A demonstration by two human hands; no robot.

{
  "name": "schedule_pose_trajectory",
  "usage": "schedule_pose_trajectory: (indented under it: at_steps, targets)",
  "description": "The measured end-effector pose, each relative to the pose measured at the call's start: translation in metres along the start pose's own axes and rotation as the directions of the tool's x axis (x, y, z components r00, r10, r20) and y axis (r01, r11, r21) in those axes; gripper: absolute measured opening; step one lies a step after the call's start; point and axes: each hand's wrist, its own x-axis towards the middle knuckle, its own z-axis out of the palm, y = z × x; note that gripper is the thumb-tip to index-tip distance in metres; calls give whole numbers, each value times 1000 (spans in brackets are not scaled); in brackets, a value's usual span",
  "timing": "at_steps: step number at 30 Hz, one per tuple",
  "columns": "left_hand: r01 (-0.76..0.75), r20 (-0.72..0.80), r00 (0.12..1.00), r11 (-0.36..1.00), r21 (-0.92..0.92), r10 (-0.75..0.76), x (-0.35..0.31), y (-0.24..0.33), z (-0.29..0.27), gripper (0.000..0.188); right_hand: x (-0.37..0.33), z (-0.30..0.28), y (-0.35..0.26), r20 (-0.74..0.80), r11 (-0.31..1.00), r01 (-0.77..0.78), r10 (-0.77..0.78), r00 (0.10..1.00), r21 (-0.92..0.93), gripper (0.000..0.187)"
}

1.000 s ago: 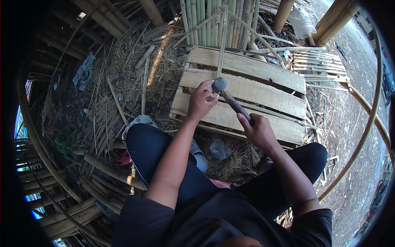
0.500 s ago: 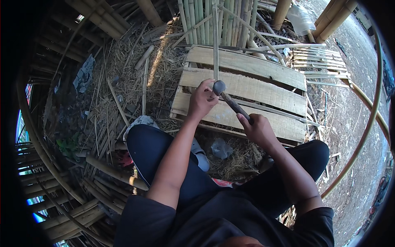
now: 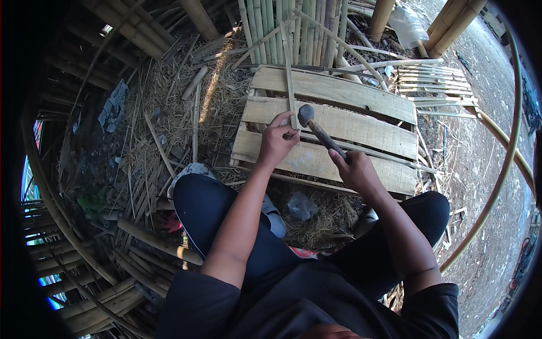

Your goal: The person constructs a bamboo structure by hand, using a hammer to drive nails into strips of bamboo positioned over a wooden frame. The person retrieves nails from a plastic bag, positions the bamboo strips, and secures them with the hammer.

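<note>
My left hand [image 3: 279,141] is closed around the near end of a long thin bamboo strip [image 3: 289,79], which points away from me over the wooden slat platform [image 3: 361,121]. In my right hand [image 3: 355,169] is the dark handle of a hammer [image 3: 306,114], its rounded metal head just right of the strip and apart from it. Fingers and thumb wrap the handle near its middle. Both hands are above the platform's near slats. A second thin strip [image 3: 372,151] lies across the slats, partly behind the hammer handle.
Upright bamboo strips [image 3: 307,34] stand behind the platform. Cut bamboo pieces [image 3: 435,79] lie at the far right. A long curved bamboo pole [image 3: 511,152] arches along the right side. Straw and offcuts [image 3: 164,107] cover the ground at left. A clear plastic bag [image 3: 302,205] lies between my legs.
The hammer head has moved slightly right and off the strip's near end. The strip's far end has swung left, so it now slants. Both hands keep their holds.
</note>
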Motion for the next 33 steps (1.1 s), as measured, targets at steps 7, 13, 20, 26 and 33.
schedule_pose_trajectory:
  at_steps: [7,13,20,26,33]
  targets:
    - [38,42,998,999,-36,-37,1,-11,7,11,12,-16,-2,-37,999,-35,36,999,10,65]
    - [17,-56,998,1000,-22,-18,4,-9,7,13,32,-26,8,-179,988,-77,53,982,-131,58]
    - [25,-69,997,1000,-13,-26,4,-8,10,13,90,-13,58,-429,887,-54,-167,888,-458,30]
    - [15,-107,994,999,48,-10,1,-18,3,11,112,-12,82,-515,861,11,-314,798,-508,21]
    - [185,-31,982,983,-23,-185,4,-8,3,12,125,-24,104,-555,881,53,-341,759,-470,14]
